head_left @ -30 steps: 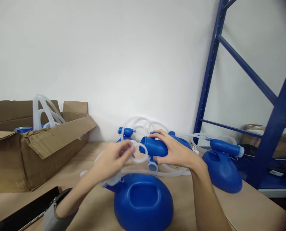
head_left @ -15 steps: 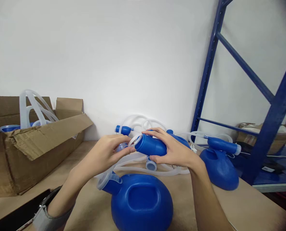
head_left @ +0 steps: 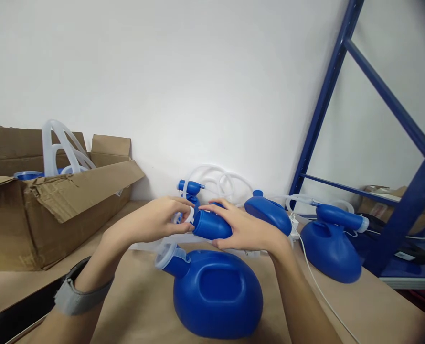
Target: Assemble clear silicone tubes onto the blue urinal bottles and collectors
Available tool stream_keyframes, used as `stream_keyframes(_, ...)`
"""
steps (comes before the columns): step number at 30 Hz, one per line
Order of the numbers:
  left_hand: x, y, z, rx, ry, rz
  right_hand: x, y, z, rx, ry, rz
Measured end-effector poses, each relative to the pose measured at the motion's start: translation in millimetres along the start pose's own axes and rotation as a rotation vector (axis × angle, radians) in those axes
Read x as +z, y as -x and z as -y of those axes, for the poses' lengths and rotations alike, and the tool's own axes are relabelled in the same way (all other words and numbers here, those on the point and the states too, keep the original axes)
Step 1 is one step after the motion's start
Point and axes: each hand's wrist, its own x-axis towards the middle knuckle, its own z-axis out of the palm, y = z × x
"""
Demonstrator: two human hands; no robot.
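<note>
Blue tube [head_left: 212,225] clasped by right hand [head_left: 248,232], left hand [head_left: 151,222] pinching its rim, above jug [head_left: 217,296].

The right hand [head_left: 246,231] grips a blue funnel piece [head_left: 212,225]. The left hand [head_left: 155,220] pinches a translucent ring [head_left: 190,215] at its mouth, above a blue jug [head_left: 217,294].

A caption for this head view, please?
Left hand and right hand hold a white ring to a blue tube, above a blue jug.

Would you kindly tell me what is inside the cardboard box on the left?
Loops of translucent white tubing rise out of the cardboard box, beside a blue rim. Its walls hide everything lower.
</note>
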Motion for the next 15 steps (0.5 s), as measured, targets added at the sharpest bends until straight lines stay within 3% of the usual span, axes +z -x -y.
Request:
stream_keyframes(6, -4.9, 2.3, 37.4, -0.279, 0.057, 0.101, 18.5, -18.5, -0.5, 0.045, 0.018, 0.052)
stream_keyframes(11, 3.8, 9.0, 105.1, -0.589, -0.016, 0.054, 20.8, -22.6, -8.3, 0.086, 0.025, 0.003)
stream_keyframes(15, 22.3, 21.0, 160.6, -0.822, -0.020, 0.074, 17.0, -18.0, -15.2, 0.153, 0.017, 0.005)
